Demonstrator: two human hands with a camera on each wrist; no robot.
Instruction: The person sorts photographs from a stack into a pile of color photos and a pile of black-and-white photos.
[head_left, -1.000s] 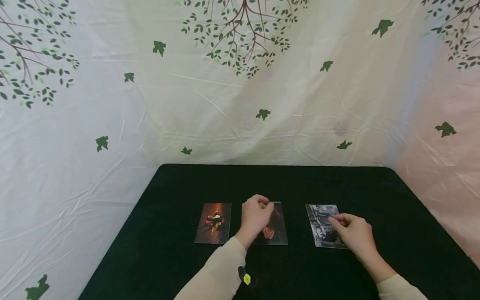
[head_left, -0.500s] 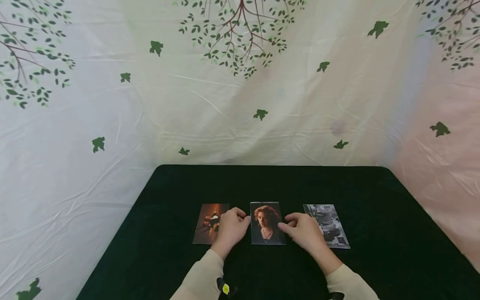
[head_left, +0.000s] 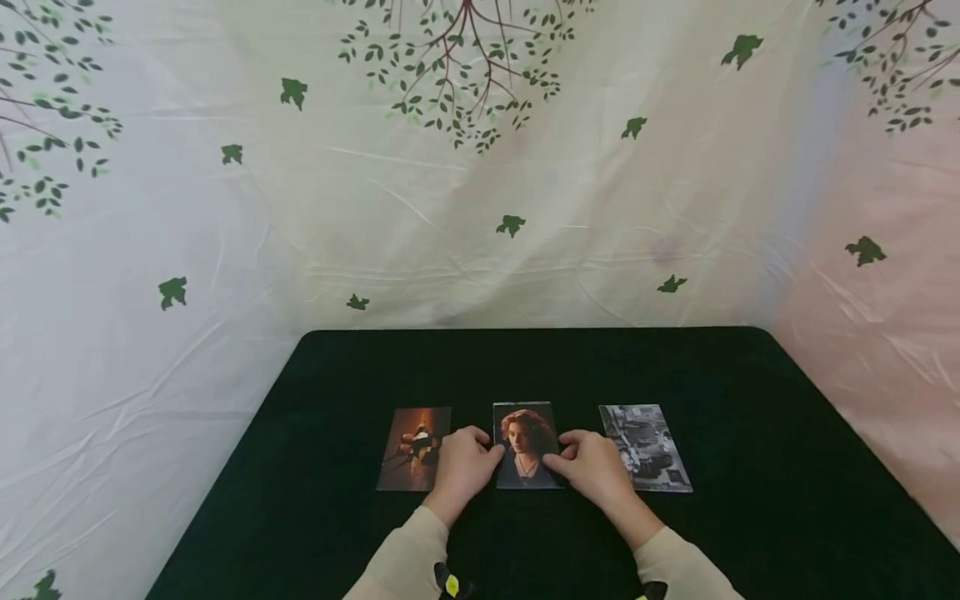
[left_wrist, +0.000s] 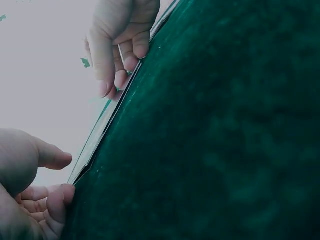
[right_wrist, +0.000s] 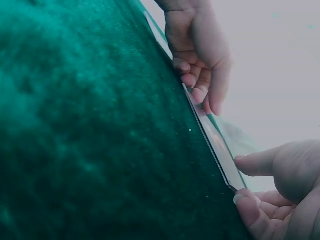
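A photo card [head_left: 517,435] with a portrait of a person lies in the middle of the dark green table, in the head view. My left hand [head_left: 463,467] holds its left side, thumb over the edge. At the opposite side, my right hand [head_left: 597,472] grips the card the same way, its thumb overlapping the printed face. Both wrist views show thumbs and curled fingers right at the card's edges, low against the cloth. Left of it lies an orange-brown photo card [head_left: 408,454], partly behind my left hand. A black-and-white photo card [head_left: 651,446] lies to the right.
The green cloth-covered table [head_left: 525,367] reaches back to a pale curtain [head_left: 420,242] printed with trees and green birds. This fabric also hangs on both sides. Dark bands with yellow marks sit at both sleeves [head_left: 412,554].
My right hand has moved left from the black-and-white card to the middle one. My left hand has shifted from over the middle card to its left edge, uncovering the portrait.
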